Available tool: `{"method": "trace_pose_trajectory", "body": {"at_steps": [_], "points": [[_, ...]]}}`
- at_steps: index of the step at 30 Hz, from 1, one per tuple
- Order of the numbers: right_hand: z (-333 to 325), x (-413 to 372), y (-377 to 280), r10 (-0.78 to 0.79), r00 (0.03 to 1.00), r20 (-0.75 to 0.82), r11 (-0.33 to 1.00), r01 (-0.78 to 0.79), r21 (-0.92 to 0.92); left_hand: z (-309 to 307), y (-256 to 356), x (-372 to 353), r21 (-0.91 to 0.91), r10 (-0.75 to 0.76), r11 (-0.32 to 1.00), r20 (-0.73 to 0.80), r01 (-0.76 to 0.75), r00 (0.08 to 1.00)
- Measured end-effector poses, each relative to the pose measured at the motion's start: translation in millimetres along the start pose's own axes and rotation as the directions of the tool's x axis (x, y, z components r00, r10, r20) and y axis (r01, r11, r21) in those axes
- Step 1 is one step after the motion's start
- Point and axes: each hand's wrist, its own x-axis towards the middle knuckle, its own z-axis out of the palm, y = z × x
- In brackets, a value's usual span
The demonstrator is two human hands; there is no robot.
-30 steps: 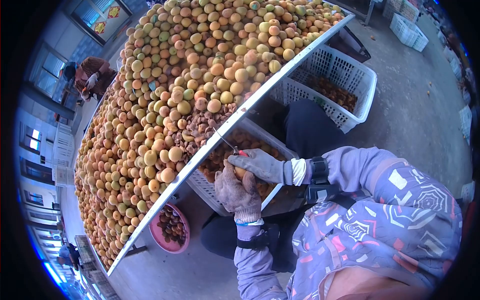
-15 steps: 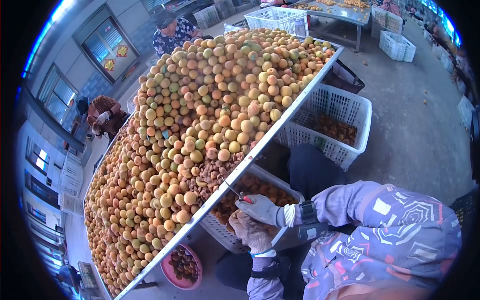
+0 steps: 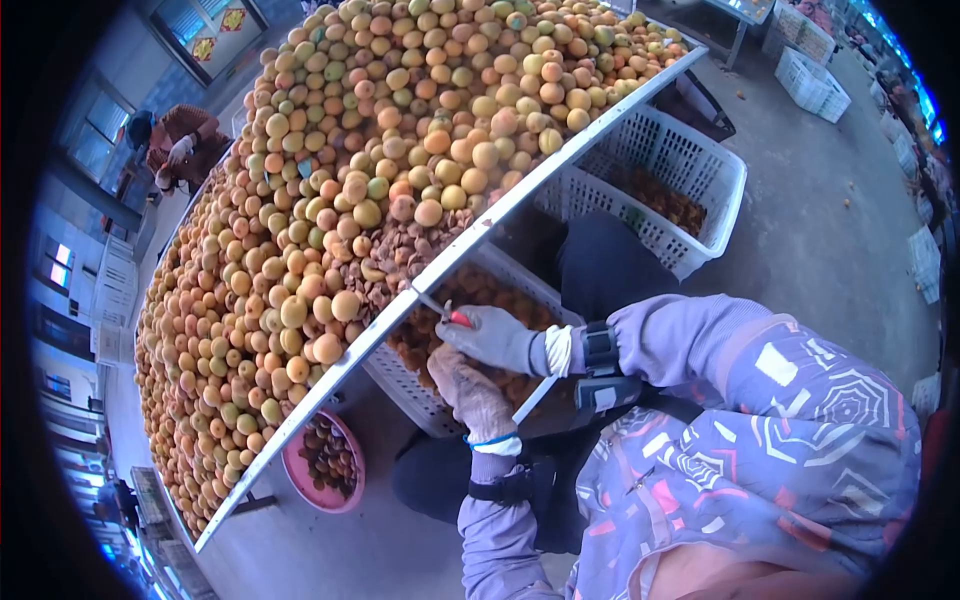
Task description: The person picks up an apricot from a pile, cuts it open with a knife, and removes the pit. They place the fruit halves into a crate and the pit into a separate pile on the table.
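My right hand [image 3: 490,335], in a grey glove, grips a knife [image 3: 460,319] with a red handle and a thin metal blade pointing at the table edge. Just below it, my left hand [image 3: 470,390], in a stained brownish glove, has its fingers curled; whatever they hold is hidden. Both hands are over a white crate [image 3: 400,385] of orange-brown fruit pieces. Beyond the metal rim [image 3: 455,255] of the sloping table lies a big heap of apricots [image 3: 330,200]. Brown, shrivelled pieces [image 3: 400,245] gather by the rim, close to the knife.
A second white crate [image 3: 725,205] with brown pieces stands right of my knee. Under the table's lower left edge sits a pink basin [image 3: 352,495] holding dark pieces. Across the heap, a gloved person [image 3: 185,140] bends at the table. More crates [image 3: 812,85] stand on the floor.
The view has tilted down, so the heap shows higher and the far person at the top is mostly out of frame. Both hands stay close together over the crate, the knife still in my right.
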Motion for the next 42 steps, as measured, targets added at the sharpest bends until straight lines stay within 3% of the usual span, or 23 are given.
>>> {"method": "trace_pose_trajectory", "body": {"at_steps": [4,6,7,10,11,13,14,16,18,19,22,26,27,30,31,34,35,36,38,39,40,41,42], "points": [[-1,2,11,-0.071,0.997,0.012,0.976,0.067,0.205,5,25,3,-0.009,0.037,0.999,-0.016,-0.037,0.999],[-2,-3,12,-0.031,0.999,0.028,0.971,0.024,0.238,5,31,4,-0.431,-0.302,0.848,0.086,0.309,0.949],[0,-3,14,-0.076,0.997,-0.011,0.974,0.077,0.212,5,33,4,-0.427,-0.303,0.849,0.089,0.311,0.949],[7,-5,9,-0.097,0.991,-0.092,0.977,0.112,0.183,5,31,5,-0.228,-0.034,0.973,-0.015,0.03,0.999],[8,-5,7,-0.072,0.988,-0.134,0.98,0.096,0.177,5,18,4,-0.037,0.107,0.993,-0.036,-0.108,0.994],[11,-4,8,-0.062,0.988,-0.143,0.991,0.077,0.107,7,26,5,-0.511,-0.348,0.795,0.059,0.327,0.936],[11,-3,9,-0.054,0.989,-0.14,0.998,0.059,0.038,6,32,6,-0.522,-0.339,0.789,0.07,0.324,0.938],[10,-2,8,-0.062,0.984,-0.166,0.998,0.063,-0.001,-1,41,10,-0.624,-0.634,0.457,0.272,0.634,0.724],[10,1,7,-0.023,0.992,-0.122,0.998,0.015,-0.062,2,25,14,-0.257,-0.582,0.754,0.167,0.605,0.796],[10,1,6,-0.047,0.992,-0.117,0.993,0.034,-0.112,1,25,14,-0.373,-0.615,0.675,0.192,0.637,0.765],[14,4,11,-0.161,0.973,-0.164,0.97,0.125,-0.208,-1,14,15,-0.366,-0.602,0.681,0.215,0.635,0.769],[12,3,11,-0.292,0.953,-0.08,0.922,0.258,-0.287,-12,20,5,-0.583,-0.69,0.304,0.411,0.754,0.596],[9,2,6,-0.326,0.945,-0.027,0.895,0.299,-0.332,-12,23,-1,-0.4,-0.484,0.737,0.252,0.545,0.838],[-4,0,-4,-0.31,0.949,0.054,0.915,0.314,-0.254,-16,12,-4,-0.042,-0.051,0.998,0.114,0.056,0.992],[-3,4,2,-0.15,0.984,0.099,0.988,0.154,-0.029,-17,-8,2,-0.527,-0.424,0.683,0.278,0.506,0.862],[-4,6,9,-0.406,0.913,-0.041,0.909,0.408,0.087,-17,42,18,-0.707,-0.701,0.062,0.472,0.705,0.535],[-10,11,11,-0.027,0.99,0.138,0.953,-0.016,0.303,-15,29,17,-0.712,-0.628,-0.019,0.555,0.702,0.546],[-19,17,9,0.012,0.967,0.254,0.852,-0.143,0.503,-14,17,16,-0.705,-0.542,-0.099,0.63,0.702,0.556],[-39,3,-21,0.172,0.926,0.337,0.756,-0.344,0.558,-11,2,14,-0.7,-0.553,-0.126,0.638,0.703,0.536],[-42,1,-12,0.171,0.925,0.34,0.757,-0.344,0.556,-9,-4,12,-0.718,-0.609,-0.059,0.577,0.694,0.545],[-45,1,3,-0.259,0.949,0.178,0.955,0.225,0.192,-8,-6,12,-0.729,-0.66,0.009,0.51,0.685,0.552],[-47,2,16,-0.659,0.72,0.217,0.675,0.693,-0.251,-9,-6,11,-0.731,-0.66,0.009,0.508,0.682,0.553],[-52,0,18,-0.66,0.719,0.219,0.674,0.695,-0.25,-10,-3,11,-0.622,-0.617,0.366,0.395,0.693,0.681]]}}
